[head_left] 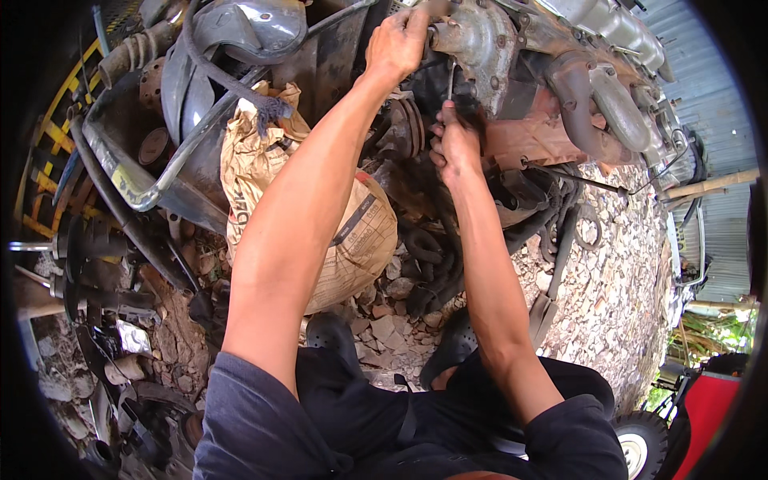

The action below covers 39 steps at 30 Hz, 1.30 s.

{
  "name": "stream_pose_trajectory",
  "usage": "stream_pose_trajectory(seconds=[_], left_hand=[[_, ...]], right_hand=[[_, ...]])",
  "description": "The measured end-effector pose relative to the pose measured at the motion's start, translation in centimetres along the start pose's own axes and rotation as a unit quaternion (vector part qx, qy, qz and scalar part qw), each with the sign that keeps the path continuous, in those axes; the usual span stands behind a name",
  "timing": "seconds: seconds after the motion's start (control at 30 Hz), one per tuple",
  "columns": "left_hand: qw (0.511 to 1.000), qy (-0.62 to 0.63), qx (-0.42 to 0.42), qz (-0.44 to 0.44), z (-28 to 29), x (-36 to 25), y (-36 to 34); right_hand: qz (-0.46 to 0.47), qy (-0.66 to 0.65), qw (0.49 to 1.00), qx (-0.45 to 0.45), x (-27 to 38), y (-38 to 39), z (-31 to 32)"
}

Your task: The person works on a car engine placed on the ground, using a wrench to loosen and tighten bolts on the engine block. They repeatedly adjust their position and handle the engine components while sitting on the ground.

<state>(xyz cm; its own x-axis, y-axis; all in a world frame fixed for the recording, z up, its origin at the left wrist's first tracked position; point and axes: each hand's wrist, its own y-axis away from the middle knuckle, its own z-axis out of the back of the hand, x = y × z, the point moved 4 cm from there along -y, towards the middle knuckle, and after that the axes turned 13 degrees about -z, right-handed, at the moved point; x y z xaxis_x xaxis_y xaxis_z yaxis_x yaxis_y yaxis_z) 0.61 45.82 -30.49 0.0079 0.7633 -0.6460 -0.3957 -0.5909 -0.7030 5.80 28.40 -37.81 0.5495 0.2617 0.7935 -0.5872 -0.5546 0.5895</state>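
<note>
A dirty grey metal engine housing (480, 48) with bolts round its edge is at the top centre. My left hand (398, 46) is closed beside its left side, up at the picture's edge. Whatever lies within those fingers is hidden. Lower down, my right hand (458, 146) is closed round a thin metal rod (450, 80), which points up at the underside of the housing. Its lower end is hidden in my fingers, so the kind of tool cannot be told. Dark pulleys (404, 128) sit between my forearms, under the housing.
A crumpled brown paper sack (360, 248) stands behind my left forearm. Left of it are a dark plastic bin (192, 176) and scattered parts. Black hoses (564, 208) hang on the right above stony ground (612, 272). A red machine with a wheel (640, 444) is at lower right.
</note>
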Motion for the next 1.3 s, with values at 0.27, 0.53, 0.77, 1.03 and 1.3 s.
stream_pose_trajectory(seconds=[0.27, 0.53, 0.77, 1.03, 1.3], left_hand=[[0.997, 0.034, -0.014, 0.074, -0.2, 0.3, -0.1], [0.81, 0.389, -0.102, 0.426, -1.7, 0.5, 2.3], [0.865, 0.366, -0.005, 0.344, -6.6, 0.7, 6.5], [0.993, -0.042, 0.044, 0.1, -6.6, -2.0, 5.1], [0.996, -0.04, -0.056, 0.048, -8.2, -1.4, 5.5]], right_hand=[[0.053, -0.092, 0.994, 0.006, 5.3, 5.2, -0.7], [0.083, 0.16, 0.984, 0.013, 7.4, 9.0, 1.8], [0.172, 0.54, 0.823, -0.045, 6.8, 10.6, 10.9], [0.036, 0.42, 0.905, -0.058, 7.3, 15.7, 14.0], [-0.096, 0.312, 0.944, 0.038, 3.0, 9.7, 12.9]])
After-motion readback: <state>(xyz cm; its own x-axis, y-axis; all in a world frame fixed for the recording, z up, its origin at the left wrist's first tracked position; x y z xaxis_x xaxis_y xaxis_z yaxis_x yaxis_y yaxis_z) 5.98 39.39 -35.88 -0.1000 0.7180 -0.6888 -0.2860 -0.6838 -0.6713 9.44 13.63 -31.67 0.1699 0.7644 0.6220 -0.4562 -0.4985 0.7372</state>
